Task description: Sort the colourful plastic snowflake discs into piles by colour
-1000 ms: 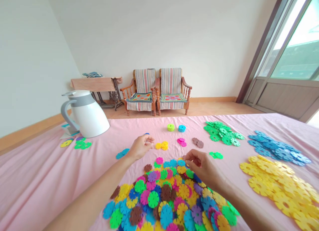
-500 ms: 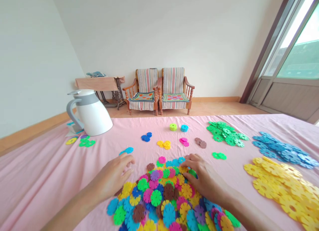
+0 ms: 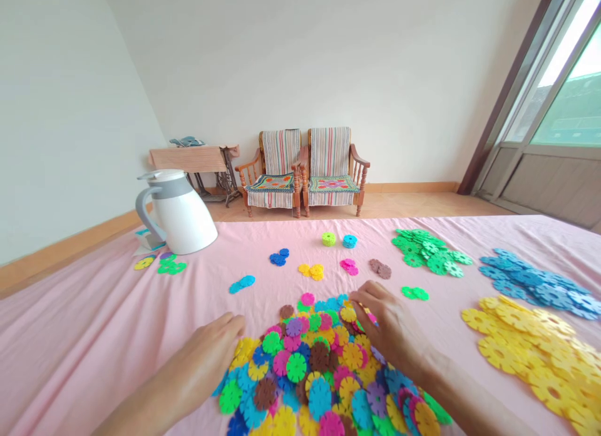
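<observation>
A heap of mixed-colour notched plastic discs [image 3: 295, 367] lies on the pink cloth [image 3: 188, 304] at the bottom centre. At the heap's left edge, beside yellow discs, is my left hand [image 3: 213, 345]; its fingertips are turned down and what they hold, if anything, is hidden. My right hand [image 3: 387, 320] reaches over the heap's upper right edge, fingers bent with the tips at a yellow disc [image 3: 348, 314]; whether it is pinched I cannot make out. Two overlapping light blue discs [image 3: 242, 284] lie beyond my left hand.
A white jug [image 3: 185, 220] stands at the left. Small groups of blue [image 3: 279, 257], yellow [image 3: 311, 272], pink [image 3: 349, 266] and brown discs [image 3: 380, 269] lie beyond the heap. Larger green [image 3: 425, 251], blue [image 3: 535, 282] and yellow piles [image 3: 530, 354] spread at the right.
My left hand has moved down and back from beside the light blue discs to the heap's left edge. My right hand has shifted slightly right. The view has turned slightly left.
</observation>
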A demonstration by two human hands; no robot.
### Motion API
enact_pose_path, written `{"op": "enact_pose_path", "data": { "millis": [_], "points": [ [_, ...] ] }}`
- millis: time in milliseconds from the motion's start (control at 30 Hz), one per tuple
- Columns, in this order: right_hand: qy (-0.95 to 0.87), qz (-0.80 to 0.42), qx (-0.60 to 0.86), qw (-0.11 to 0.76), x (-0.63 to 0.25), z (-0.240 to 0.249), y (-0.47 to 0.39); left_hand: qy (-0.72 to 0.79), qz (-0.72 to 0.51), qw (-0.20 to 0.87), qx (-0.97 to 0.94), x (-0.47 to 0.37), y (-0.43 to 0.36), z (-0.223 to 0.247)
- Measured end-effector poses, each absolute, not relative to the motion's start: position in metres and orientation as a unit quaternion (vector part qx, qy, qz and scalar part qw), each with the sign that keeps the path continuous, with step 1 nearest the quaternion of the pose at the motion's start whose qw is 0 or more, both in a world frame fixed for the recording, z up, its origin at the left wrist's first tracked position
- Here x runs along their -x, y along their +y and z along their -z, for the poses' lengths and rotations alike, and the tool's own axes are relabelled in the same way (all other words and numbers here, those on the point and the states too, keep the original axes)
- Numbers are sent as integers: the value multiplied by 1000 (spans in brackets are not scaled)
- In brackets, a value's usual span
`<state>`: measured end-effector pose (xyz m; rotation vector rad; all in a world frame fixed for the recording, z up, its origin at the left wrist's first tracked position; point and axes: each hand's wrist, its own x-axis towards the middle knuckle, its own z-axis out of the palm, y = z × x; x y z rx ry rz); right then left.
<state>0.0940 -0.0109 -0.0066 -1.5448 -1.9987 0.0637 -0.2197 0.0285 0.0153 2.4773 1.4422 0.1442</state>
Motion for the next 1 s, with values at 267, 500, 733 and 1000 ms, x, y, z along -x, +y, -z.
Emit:
{"op": "enact_pose_path", "data": {
  "millis": [267,500,733,1000],
  "points": [
    [-675,-74,636,368,-104,19,3,434,-140,270,-848,177,30,-31],
    [-655,-161,654,343,-90,1,37,477,-288,248,-792,181,49,6],
    [-645,-185,659,340,-73,5,75,472,-286,220,-804,183,45,14],
    [-721,-206,606,264,-90,-10,35,467,-260,229,-813,181,46,14]
  ]
}}
